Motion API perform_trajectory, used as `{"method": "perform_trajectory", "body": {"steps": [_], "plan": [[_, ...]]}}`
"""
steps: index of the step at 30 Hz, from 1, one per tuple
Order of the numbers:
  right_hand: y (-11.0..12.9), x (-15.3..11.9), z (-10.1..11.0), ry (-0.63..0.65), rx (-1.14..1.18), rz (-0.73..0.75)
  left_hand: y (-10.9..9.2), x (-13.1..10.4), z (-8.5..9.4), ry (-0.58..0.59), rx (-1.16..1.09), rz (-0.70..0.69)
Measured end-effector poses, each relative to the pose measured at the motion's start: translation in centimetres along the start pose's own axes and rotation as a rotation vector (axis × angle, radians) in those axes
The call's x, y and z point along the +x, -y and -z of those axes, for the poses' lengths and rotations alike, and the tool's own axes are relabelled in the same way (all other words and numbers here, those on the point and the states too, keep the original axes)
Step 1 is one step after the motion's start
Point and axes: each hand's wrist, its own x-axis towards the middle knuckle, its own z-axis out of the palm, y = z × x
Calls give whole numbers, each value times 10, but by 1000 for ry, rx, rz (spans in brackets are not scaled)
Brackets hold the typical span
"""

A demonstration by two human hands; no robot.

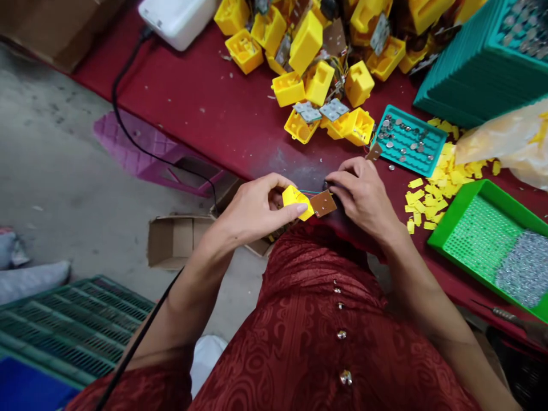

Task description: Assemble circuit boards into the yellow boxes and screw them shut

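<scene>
My left hand (261, 208) is closed around a small yellow plastic case (296, 201), its thumb pressed along the near side. Against the case's right edge sits a brown circuit board (323, 204). Thin green wires (309, 192) run from the case toward my right hand (362, 191), whose thumb and fingers pinch a small dark part (329, 185), mostly hidden by the fingertips. Just above the right knuckles another brown board piece (374, 152) shows; whether the hand touches it I cannot tell.
Beyond my hands, yellow cases (302, 125) with wires and boards are heaped on the red-covered table (184, 97). At right are a teal tray (410, 140) of small metal discs, stacked teal trays (466, 74), loose yellow pieces (428, 202) and a green basket (475, 228) of screws.
</scene>
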Motion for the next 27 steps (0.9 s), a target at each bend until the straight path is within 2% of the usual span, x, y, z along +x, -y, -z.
{"method": "perform_trajectory", "body": {"steps": [3,5,11,15,17,20,23,25,27], "plan": [[4,-3,9,-82,141,-51,5,4,1,107,-266,14],[6,-6,15,-89,163,-75,4,8,1,141,-331,-1],[2,-16,8,99,11,3,-6,22,-1,42,-374,35],[0,-13,0,30,-18,-30,-11,31,2,16,-393,119],[1,-8,5,-31,137,-86,-12,35,5,57,-349,134],[0,-1,20,-105,514,-303,-14,39,9,153,-251,142],[-6,-3,35,-72,749,-454,-16,42,5,280,-231,167],[-12,-11,39,-55,735,-476,-19,43,-1,353,-266,161],[-18,-23,38,-99,562,-464,-23,45,-9,384,-313,138]]}}
